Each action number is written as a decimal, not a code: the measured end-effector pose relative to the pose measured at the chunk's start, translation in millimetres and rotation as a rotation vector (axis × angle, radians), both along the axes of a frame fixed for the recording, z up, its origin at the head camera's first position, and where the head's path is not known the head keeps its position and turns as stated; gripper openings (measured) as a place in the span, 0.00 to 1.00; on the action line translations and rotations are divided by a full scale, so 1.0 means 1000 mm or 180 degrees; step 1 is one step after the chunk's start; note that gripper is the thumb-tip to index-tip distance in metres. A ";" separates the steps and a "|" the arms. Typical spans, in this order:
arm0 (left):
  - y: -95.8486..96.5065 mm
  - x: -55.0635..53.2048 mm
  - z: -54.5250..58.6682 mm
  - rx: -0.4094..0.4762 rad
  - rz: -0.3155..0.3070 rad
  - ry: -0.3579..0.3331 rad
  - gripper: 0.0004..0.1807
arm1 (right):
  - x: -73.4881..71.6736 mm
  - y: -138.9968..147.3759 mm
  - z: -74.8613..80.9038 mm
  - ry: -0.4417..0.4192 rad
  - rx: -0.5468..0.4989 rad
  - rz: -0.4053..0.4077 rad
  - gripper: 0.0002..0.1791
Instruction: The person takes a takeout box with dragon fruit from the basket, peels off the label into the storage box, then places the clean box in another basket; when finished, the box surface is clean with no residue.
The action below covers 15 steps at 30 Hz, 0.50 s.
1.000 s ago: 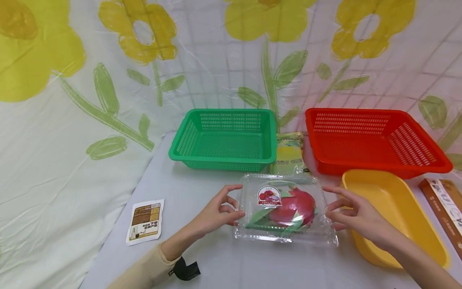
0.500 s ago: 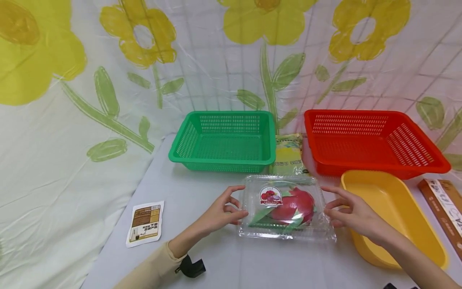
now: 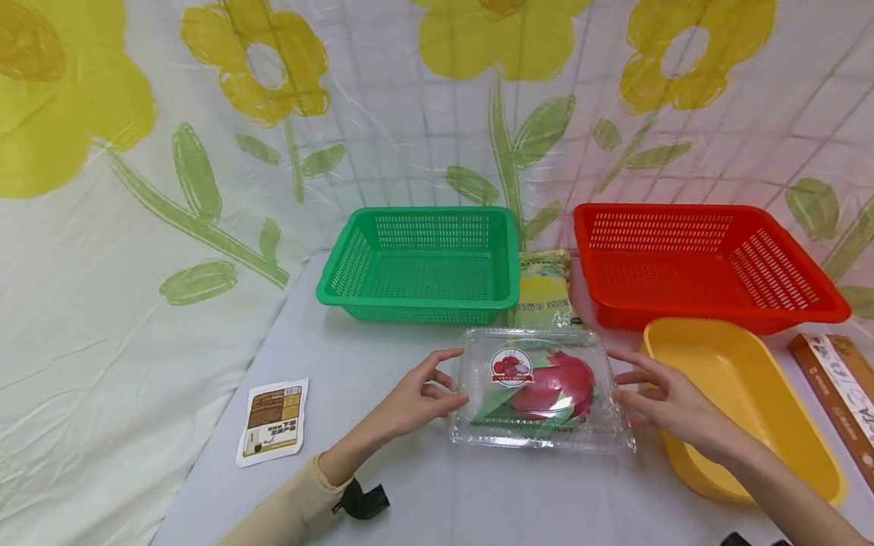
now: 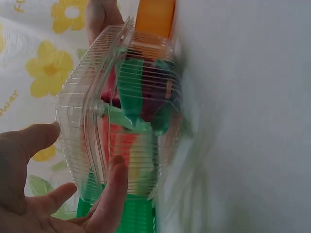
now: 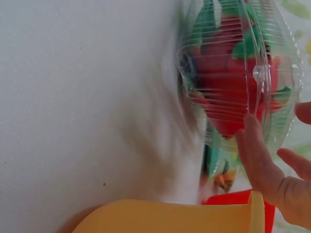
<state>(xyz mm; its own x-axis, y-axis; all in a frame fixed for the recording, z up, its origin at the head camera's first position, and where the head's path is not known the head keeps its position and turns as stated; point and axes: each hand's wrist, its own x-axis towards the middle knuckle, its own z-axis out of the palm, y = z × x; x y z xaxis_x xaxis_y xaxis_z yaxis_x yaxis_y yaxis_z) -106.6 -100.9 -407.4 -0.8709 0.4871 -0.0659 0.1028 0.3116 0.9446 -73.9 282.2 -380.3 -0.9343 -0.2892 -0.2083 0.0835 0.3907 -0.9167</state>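
A clear plastic clamshell box (image 3: 481,417) lies in the middle of the table, its lid down. Inside is a red dragon fruit (image 3: 556,383) with green scales, and a round label (image 3: 512,368) is stuck on the lid. My left hand (image 3: 413,402) holds the box's left side, thumb near the front and index finger farther back. On the opposite side my right hand (image 3: 672,398) holds it the same way. Both wrist views show fingertips against the box's ribbed walls (image 4: 141,160) and rim. Part of the right fingers is hidden behind the box edge.
A green basket (image 3: 416,312) stands behind the box, and a red basket (image 3: 710,315) back right. Between them lies a yellow-green packet (image 3: 542,292). A yellow tub (image 3: 812,432) sits beside my right hand, a brown carton (image 3: 836,394) beyond it. Far left lies a flat pouch (image 3: 271,421).
Over the first half second the box shifts slightly away from me and appears lower, with both hands on it; the left hand moves a little right. Since then, box and hands have barely moved.
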 end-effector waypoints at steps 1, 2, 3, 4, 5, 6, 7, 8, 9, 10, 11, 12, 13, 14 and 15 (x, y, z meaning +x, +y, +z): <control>-0.001 0.000 0.000 -0.0124 0.0011 0.0170 0.36 | 0.000 -0.001 0.000 0.0023 0.0001 -0.0015 0.37; -0.001 0.000 0.000 -0.0265 0.0034 0.0360 0.35 | -0.001 -0.001 0.000 0.0050 0.0009 -0.0032 0.36; -0.001 0.000 0.000 -0.0411 0.0069 0.0563 0.35 | -0.001 -0.002 -0.001 0.0074 0.0016 -0.0049 0.36; -0.002 -0.001 0.000 -0.0548 0.0109 0.0761 0.35 | -0.001 -0.002 -0.001 0.0094 0.0028 -0.0067 0.36; -0.001 -0.002 0.000 -0.0654 0.0140 0.0958 0.35 | -0.002 -0.003 -0.001 0.0113 0.0043 -0.0080 0.35; -0.001 -0.003 0.001 -0.0737 0.0170 0.1128 0.35 | -0.002 -0.004 -0.001 0.0128 0.0059 -0.0086 0.35; -0.001 -0.004 0.001 -0.0787 0.0196 0.1273 0.35 | -0.003 -0.004 0.000 0.0138 0.0076 -0.0091 0.35; -0.001 -0.005 0.002 -0.0838 0.0211 0.1411 0.36 | -0.003 -0.005 0.000 0.0153 0.0104 -0.0093 0.35; -0.001 -0.007 0.004 -0.0865 0.0199 0.1529 0.37 | -0.004 -0.005 0.000 0.0167 0.0120 -0.0088 0.35; 0.000 -0.009 0.005 -0.0887 0.0162 0.1630 0.38 | -0.005 -0.006 0.001 0.0192 0.0143 -0.0081 0.35; 0.000 -0.011 0.007 -0.0913 0.0114 0.1717 0.39 | -0.005 -0.006 0.001 0.0223 0.0173 -0.0075 0.35; 0.001 -0.013 0.008 -0.0935 0.0056 0.1771 0.40 | -0.006 -0.006 0.002 0.0261 0.0215 -0.0069 0.35; 0.002 -0.015 0.010 -0.0964 -0.0012 0.1825 0.41 | -0.007 -0.006 0.002 0.0300 0.0247 -0.0067 0.35; 0.003 -0.017 0.011 -0.1023 -0.0080 0.1872 0.42 | -0.008 -0.007 0.003 0.0336 0.0283 -0.0066 0.35; 0.004 -0.020 0.012 -0.1072 -0.0148 0.1908 0.44 | -0.009 -0.007 0.003 0.0375 0.0319 -0.0065 0.34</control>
